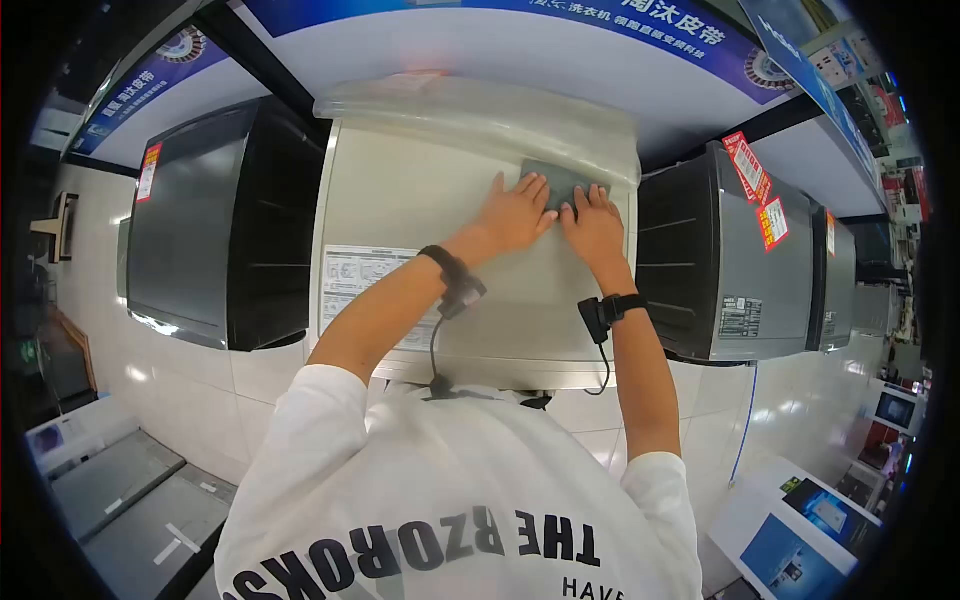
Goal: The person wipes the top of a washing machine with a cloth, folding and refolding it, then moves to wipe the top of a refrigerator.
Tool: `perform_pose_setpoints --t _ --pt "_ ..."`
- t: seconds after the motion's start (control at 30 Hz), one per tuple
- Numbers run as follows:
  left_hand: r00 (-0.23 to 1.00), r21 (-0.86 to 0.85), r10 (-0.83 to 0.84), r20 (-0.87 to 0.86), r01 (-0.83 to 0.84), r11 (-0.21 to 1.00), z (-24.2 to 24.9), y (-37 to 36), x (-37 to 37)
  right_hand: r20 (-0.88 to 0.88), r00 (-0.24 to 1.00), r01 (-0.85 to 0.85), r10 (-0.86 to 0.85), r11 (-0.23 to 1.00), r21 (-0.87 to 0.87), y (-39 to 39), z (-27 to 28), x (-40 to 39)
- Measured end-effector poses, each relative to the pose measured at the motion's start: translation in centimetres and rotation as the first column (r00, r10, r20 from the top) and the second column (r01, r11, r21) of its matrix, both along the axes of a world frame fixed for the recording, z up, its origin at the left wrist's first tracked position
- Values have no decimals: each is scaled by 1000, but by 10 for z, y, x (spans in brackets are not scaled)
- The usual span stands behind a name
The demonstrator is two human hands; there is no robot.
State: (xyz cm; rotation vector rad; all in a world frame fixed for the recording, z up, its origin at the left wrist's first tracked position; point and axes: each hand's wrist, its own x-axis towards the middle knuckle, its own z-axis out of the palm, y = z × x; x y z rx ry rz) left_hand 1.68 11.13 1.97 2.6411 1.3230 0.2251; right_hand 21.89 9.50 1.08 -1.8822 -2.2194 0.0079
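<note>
My left hand (515, 212) lies flat with fingers stretched out, its fingertips on a folded grey cloth (545, 172). Close beside it, my right hand (594, 228) also rests with extended fingers on the cloth's right part. Both hands press from above, and neither is wrapped round anything. Under the cloth is the cream top (400, 190) of a large boxy appliance. A printed instruction sheet (350, 275) sits on its left side, partly covered by my left forearm. Clear plastic wrap (480, 115) is bunched along the far edge, just beyond the cloth.
A dark grey appliance (190, 220) stands to the left and another (760, 290), with red price tags (747, 168), to the right. Behind is a wall with a blue banner (640, 40). Printed boxes (800, 530) are at lower right; a blue cord (745, 430) lies on the floor.
</note>
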Motion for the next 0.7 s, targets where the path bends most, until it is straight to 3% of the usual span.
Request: perform_pose_setpoints --t 0.17,0.27,0.47,0.57,0.67,0.7 --pt "983 -75 169 67 -163 984 6 12 -54 32 999 -21 23 999 -46 18 3 -67" --pt "968 -36 233 91 -231 972 -4 20 -91 40 998 -40 44 994 -100 28 13 -112" --pt "925 -12 364 108 -365 931 -7 34 -170 54 983 -175 175 985 -3 51 11 -196" --pt "906 39 407 121 -414 910 -10 37 -210 78 965 -260 250 953 154 62 4 -237" --pt "881 85 442 168 -460 884 -20 43 -240 69 969 -227 237 966 -126 73 29 -277" --pt "874 101 452 178 -473 875 -22 44 -247 71 968 -232 242 965 -126 76 32 -288"
